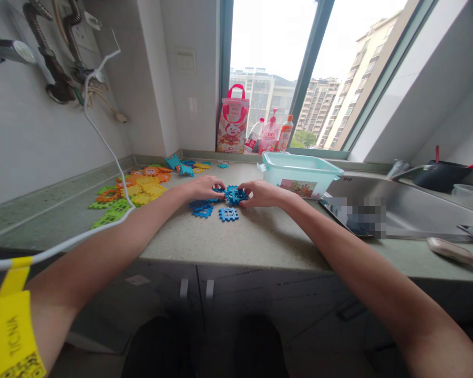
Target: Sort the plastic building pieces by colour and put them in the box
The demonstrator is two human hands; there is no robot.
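Both hands are close together over the middle of the counter [205, 247]. My right hand [262, 193] has its thumb and fingers closed on the right edge of a dark blue interlocking building piece [235, 195]. My left hand [205, 188] curls over another blue piece [219, 193], right beside the first; whether the two are joined I cannot tell. A loose blue piece with a window-like frame [228, 214] lies flat just in front. More blue pieces [202, 209] lie under and before my left hand.
Orange pieces [133, 184], yellow pieces [152, 188] and green pieces [112, 211] spread at the left. A white cable [112, 152] crosses there. A pale teal tub [299, 170] stands behind my right hand, beside the sink [418, 210]. Bottles [268, 137] line the sill.
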